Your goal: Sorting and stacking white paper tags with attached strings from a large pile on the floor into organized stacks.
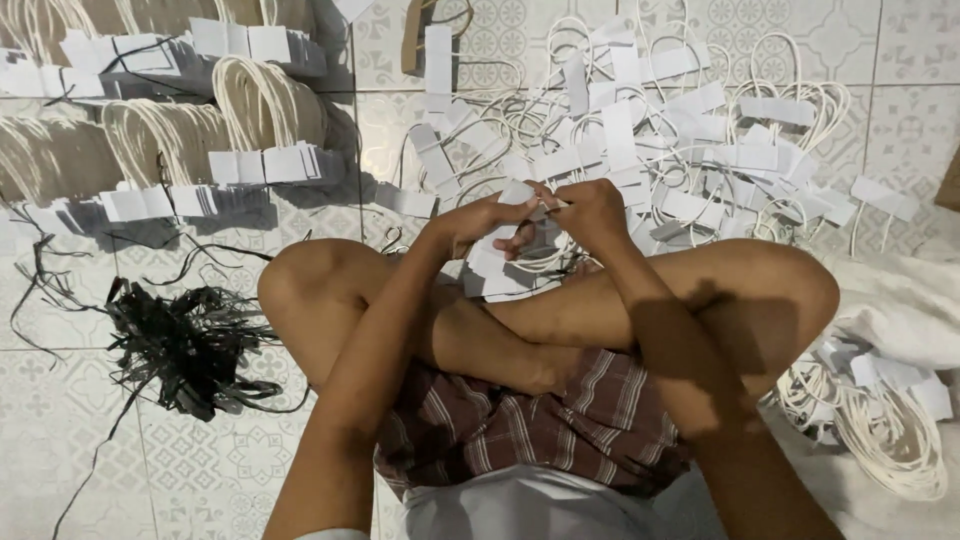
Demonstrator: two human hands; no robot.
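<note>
I sit cross-legged on a tiled floor. My left hand [478, 220] and my right hand [588, 212] meet above my shins, both pinching a small stack of white paper tags with cord loops [497, 262]. The stack hangs between the hands, its lower tags fanning down toward my legs. A large loose heap of the same white tags with white cord handles [680, 140] spreads on the floor just beyond my hands.
Sorted bundles of tags and cords [262, 130] lie in rows at the upper left. A tangle of black strips [185, 345] sits left of my knee. More cord loops [890, 425] rest at the right beside a white cloth [900, 300].
</note>
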